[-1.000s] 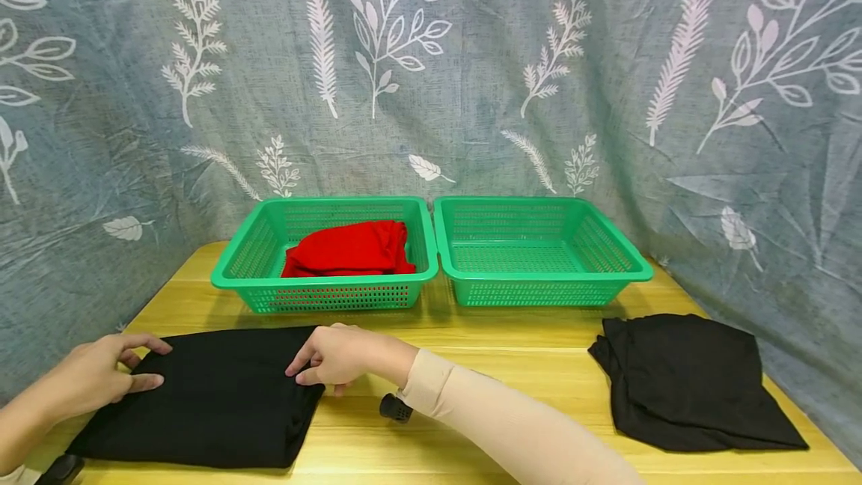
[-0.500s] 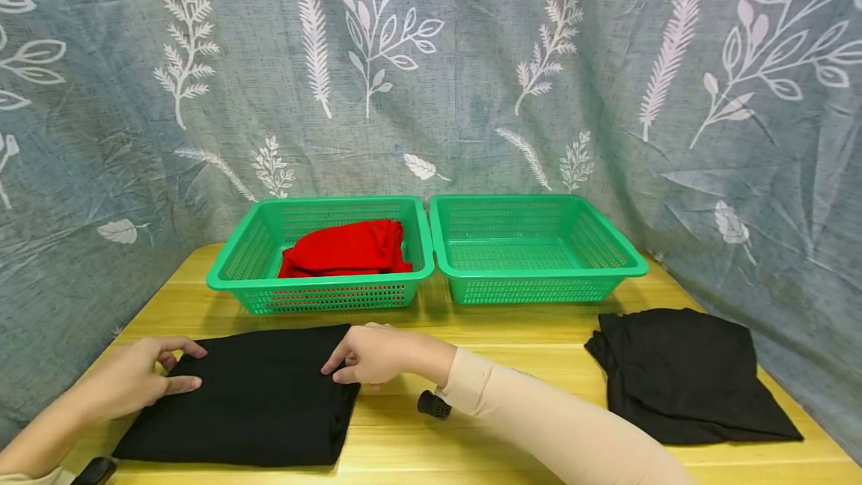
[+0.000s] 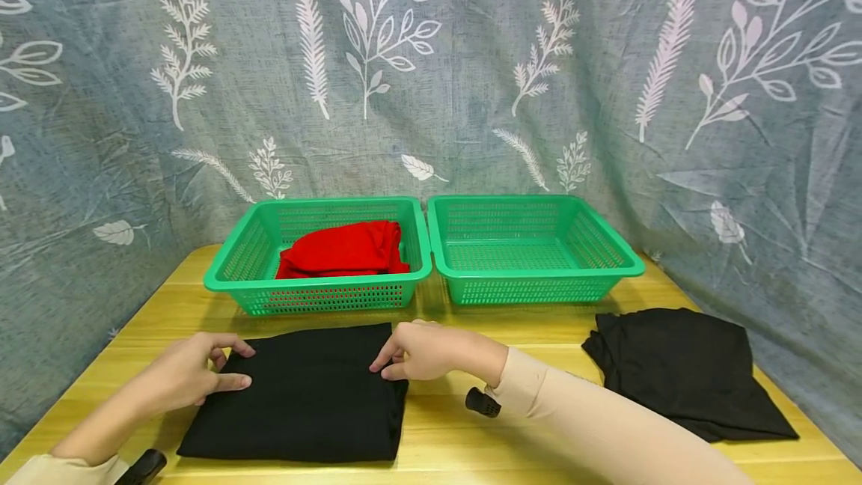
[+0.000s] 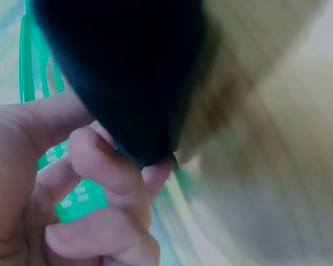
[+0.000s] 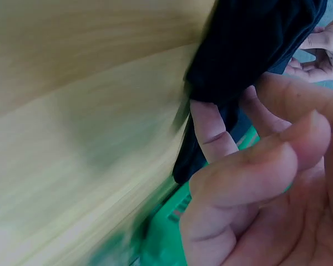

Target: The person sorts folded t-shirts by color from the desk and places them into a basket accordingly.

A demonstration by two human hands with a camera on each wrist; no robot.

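A folded black cloth (image 3: 310, 399) lies flat as a rectangle at the front left of the table in the head view. My left hand (image 3: 195, 373) pinches its left side, thumb and index finger on top. At the opposite side my right hand (image 3: 431, 354) pinches the right edge near the far corner. Close up in the left wrist view, the cloth (image 4: 122, 72) hides part of the left fingers. The right wrist view shows a right fingertip (image 5: 208, 119) tucked under the edge of the cloth (image 5: 250, 50).
Two green plastic baskets stand side by side at the back; the left basket (image 3: 323, 304) holds a red cloth (image 3: 343, 249), while the right basket (image 3: 539, 290) shows its bare mesh floor. A second black cloth (image 3: 680, 373), loosely heaped, lies at the right. A patterned curtain (image 3: 438, 81) hangs behind.
Both hands have moved to the right together, sliding the folded black cloth along the table toward the middle. The baskets, the red cloth and the other black cloth have stayed put.
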